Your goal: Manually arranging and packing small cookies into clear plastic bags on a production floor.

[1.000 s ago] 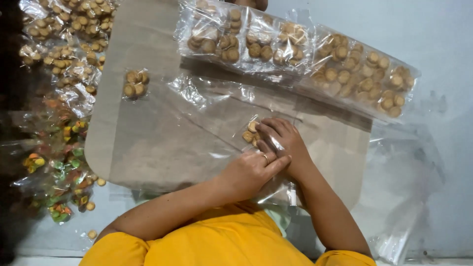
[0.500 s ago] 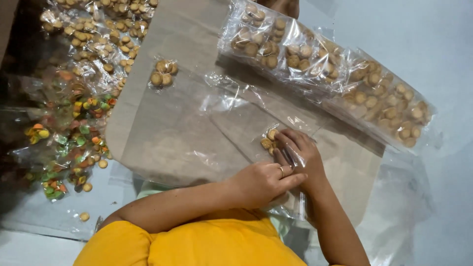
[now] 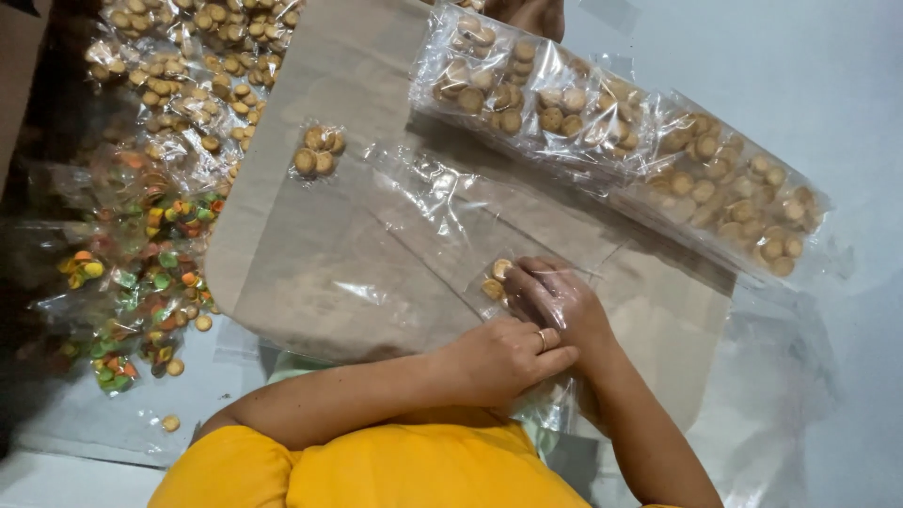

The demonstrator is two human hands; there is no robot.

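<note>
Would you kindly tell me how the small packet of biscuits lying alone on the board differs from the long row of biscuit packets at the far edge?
The small packet holds only a few round biscuits, while the long row of packets holds many, grouped in joined sections. The small packet lies alone on the board, apart from both hands; the long row stretches slantwise along the board's far edge and past it. Both hold round tan biscuits in clear plastic.
</note>
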